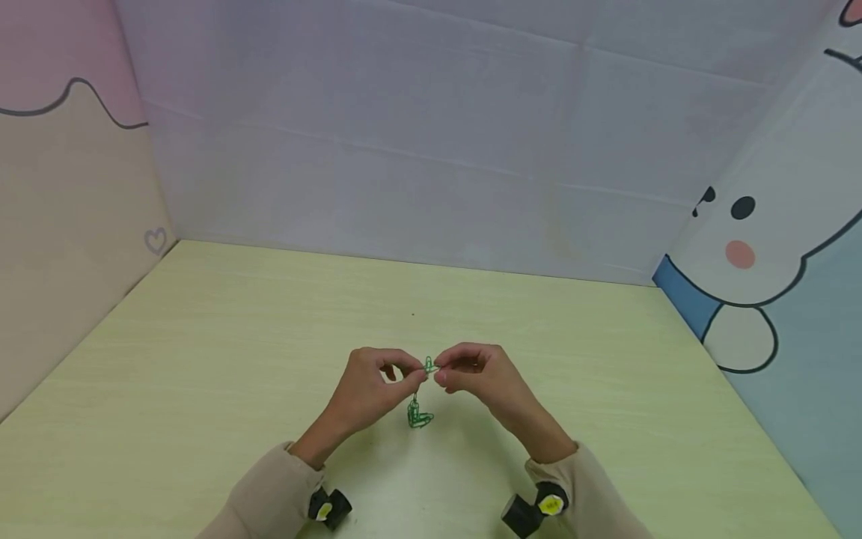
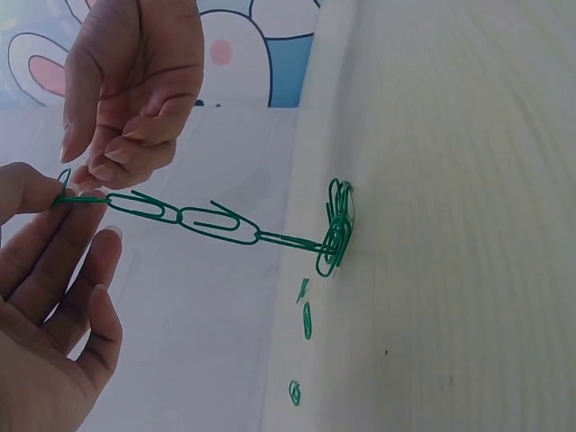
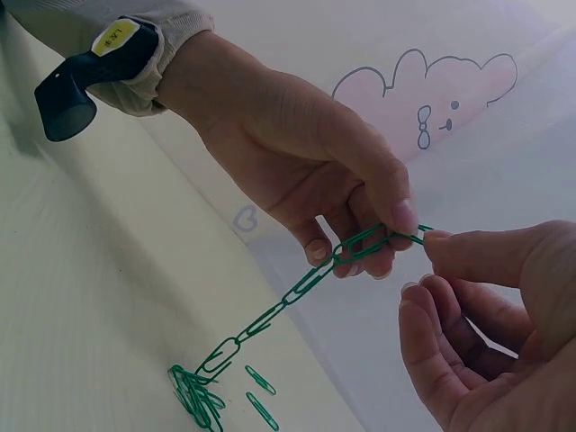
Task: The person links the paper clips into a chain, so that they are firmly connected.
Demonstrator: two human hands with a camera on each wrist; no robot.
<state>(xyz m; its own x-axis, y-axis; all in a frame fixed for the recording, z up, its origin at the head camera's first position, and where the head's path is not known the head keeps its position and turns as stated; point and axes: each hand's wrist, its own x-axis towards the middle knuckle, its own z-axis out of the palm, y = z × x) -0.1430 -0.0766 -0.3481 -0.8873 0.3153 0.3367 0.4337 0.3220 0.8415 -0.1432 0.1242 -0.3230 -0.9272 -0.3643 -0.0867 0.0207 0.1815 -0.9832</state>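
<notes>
A chain of green paper clips [image 2: 218, 223] hangs between my hands and the table. Its lower links bunch into a small heap [image 3: 193, 396], which looks to be at the tabletop. My left hand [image 1: 377, 385] pinches the chain's upper end between thumb and fingertips. Close beside it, my right hand [image 1: 488, 378] pinches the tip of a green paper clip [image 3: 423, 234] at that end with thumb and forefinger. The fingertips partly hide how this clip and the top link meet. In the right wrist view, the other right-hand fingers [image 3: 445, 342] curl loosely below.
Several loose green paper clips, one here [image 2: 307, 320], lie near the heap. The pale wooden table [image 1: 236, 337] is bordered by a whitish back sheet [image 1: 404, 150] and printed side panels [image 1: 761, 247]. A small dark speck [image 1: 413, 314] marks the tabletop beyond my hands.
</notes>
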